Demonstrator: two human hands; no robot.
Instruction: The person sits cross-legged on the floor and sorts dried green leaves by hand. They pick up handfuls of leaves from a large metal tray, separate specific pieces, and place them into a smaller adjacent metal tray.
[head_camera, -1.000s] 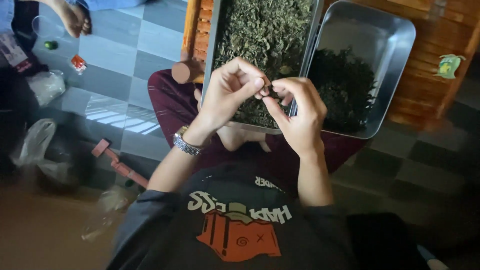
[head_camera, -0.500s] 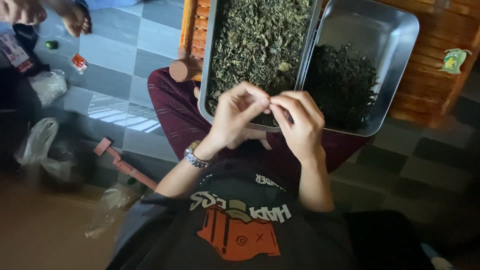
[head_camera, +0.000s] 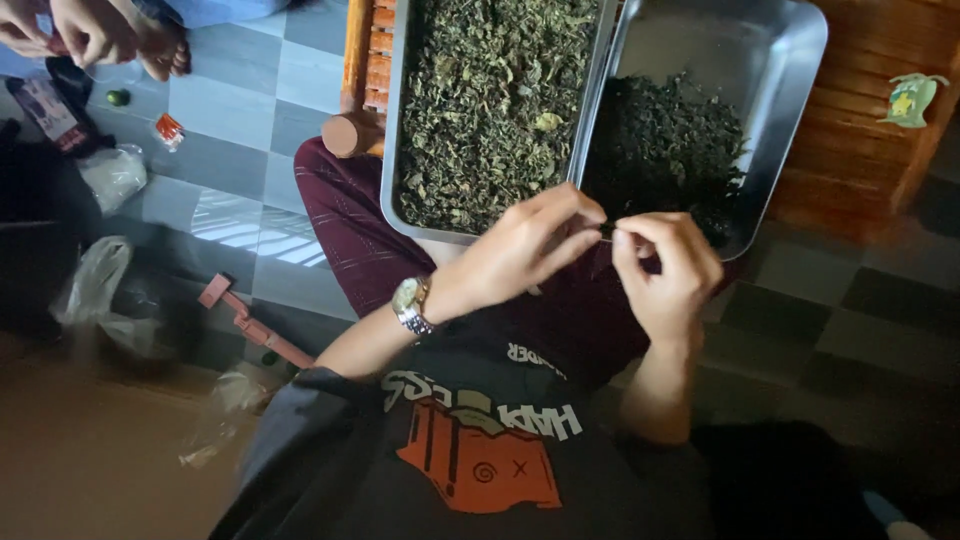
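Both hands pinch one tiny dark leaf scrap (head_camera: 607, 229) between thumb and fingertips: the left hand (head_camera: 525, 250) closes on it from one side, the right hand (head_camera: 668, 270) from the other, so the fingertips of the two hands meet at the scrap. The scrap is too small to tell more than its dark colour. It hangs just over the near rim of the wide rectangular steel tray of dark sorted leaves (head_camera: 790, 110), close to the corner nearest the person.

Touching that tray's left edge lies a second rectangular steel tray heaped with paler green dried leaves (head_camera: 390, 150); the left hand sits just in front of its near rim. Both trays rest over the person's lap, above maroon striped trousers (head_camera: 350, 230). A silver wristwatch (head_camera: 410, 303) circles the left wrist, below and left of the dark tray. A dark T-shirt with a white and orange print (head_camera: 470, 450) fills the bottom of the view.

Well left of the dark tray, on the grey checked tile floor (head_camera: 230, 100), lie crumpled clear plastic bags (head_camera: 95, 290) and a small reddish wooden tool (head_camera: 250, 325). Far up at the left corner, another person's hands (head_camera: 90, 30) are at work, well apart from the trays. Right of the dark tray, a small green sticker (head_camera: 912, 98) sits on orange wooden slats (head_camera: 850, 170).
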